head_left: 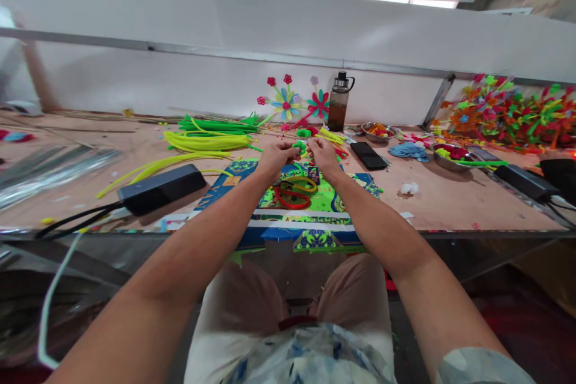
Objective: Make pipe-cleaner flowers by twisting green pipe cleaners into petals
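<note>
My left hand and my right hand meet over the middle of the table. Between their fingertips is a small coiled piece of green pipe cleaner. The left fingers pinch it from one side; the right fingers close on its other side, where the exact grip is too small to make out. Below the hands, scissors with red and yellow handles lie on a blue and green printed sheet. Bundles of yellow pipe cleaners and green pipe cleaners lie to the left.
A black phone, a bottle and a metal bowl stand to the right. Dark boxes with cables, one a power bank-like block, lie on both sides. Pipe cleaner flowers rest at the back. Another person's dark sleeve shows far right.
</note>
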### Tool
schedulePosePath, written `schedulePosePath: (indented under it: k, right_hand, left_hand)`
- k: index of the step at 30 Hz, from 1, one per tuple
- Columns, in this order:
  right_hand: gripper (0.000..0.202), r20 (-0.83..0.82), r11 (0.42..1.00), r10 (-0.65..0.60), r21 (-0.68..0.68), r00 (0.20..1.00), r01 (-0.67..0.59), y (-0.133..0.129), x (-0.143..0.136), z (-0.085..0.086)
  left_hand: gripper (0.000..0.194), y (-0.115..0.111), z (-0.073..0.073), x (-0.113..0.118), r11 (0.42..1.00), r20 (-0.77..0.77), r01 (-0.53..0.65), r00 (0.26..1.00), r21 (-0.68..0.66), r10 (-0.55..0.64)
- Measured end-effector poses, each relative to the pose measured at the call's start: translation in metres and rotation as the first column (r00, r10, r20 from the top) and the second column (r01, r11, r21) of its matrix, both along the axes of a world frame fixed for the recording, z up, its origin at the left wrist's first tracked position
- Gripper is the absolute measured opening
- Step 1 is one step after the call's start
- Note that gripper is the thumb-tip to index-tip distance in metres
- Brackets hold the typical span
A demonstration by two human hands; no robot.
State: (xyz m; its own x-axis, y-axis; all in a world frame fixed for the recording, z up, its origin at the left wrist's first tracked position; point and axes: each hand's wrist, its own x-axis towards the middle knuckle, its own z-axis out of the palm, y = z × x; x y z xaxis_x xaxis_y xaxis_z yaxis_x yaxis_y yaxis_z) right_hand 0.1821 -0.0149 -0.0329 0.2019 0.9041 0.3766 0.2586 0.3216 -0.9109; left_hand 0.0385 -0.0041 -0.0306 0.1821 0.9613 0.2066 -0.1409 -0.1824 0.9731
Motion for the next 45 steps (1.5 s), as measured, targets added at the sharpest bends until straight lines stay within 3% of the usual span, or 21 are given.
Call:
schedulePosePath:
  k: [4, 11, 22, 28, 36, 41, 45]
  right_hand:
    - [0.021, -0.021, 0.999, -0.036, -0.016, 0.999, 0.036, 0.003, 0.005, 0.001]
    - [0.014, 0.161, 0.994, 0.079, 0.067, 0.984, -0.091, 0.003, 0.004, 0.000]
    - [0.014, 0.214, 0.998, 0.034, 0.049, 0.976, -0.045, -0.007, 0.002, 0.007]
    - [0.017, 0.240, 0.999, 0.023, 0.032, 0.970, -0.031, -0.011, 0.000, 0.008]
    - [0.022, 0.268, 1.000, 0.005, -0.030, 0.963, 0.003, -0.002, 0.002, 0.000]
    - [0.026, 0.139, 0.995, 0.032, -0.098, 0.990, -0.019, 0.006, 0.004, -0.008]
    - [0.025, 0.148, 0.996, 0.043, -0.078, 0.988, -0.032, 0.004, 0.002, -0.007]
  left_hand:
    - [0.022, -0.003, 0.002, -0.001, 1.000, -0.043, 0.012, 0.999, -0.008, -0.013]
    - [0.016, 0.000, -0.001, -0.001, 1.000, -0.126, -0.008, 0.992, 0.021, 0.010]
    - [0.017, -0.007, 0.003, 0.001, 0.989, -0.034, 0.041, 0.998, -0.142, -0.047]
    - [0.015, 0.000, -0.002, 0.000, 1.000, -0.095, -0.007, 0.996, -0.031, 0.004]
    - [0.016, -0.002, 0.000, -0.002, 0.967, -0.352, -0.101, 0.918, 0.234, 0.181]
    - [0.022, -0.003, 0.000, 0.000, 0.985, -0.250, -0.081, 0.961, 0.152, 0.118]
    - [0.020, -0.005, 0.001, -0.001, 0.997, -0.151, -0.060, 0.986, 0.045, 0.066]
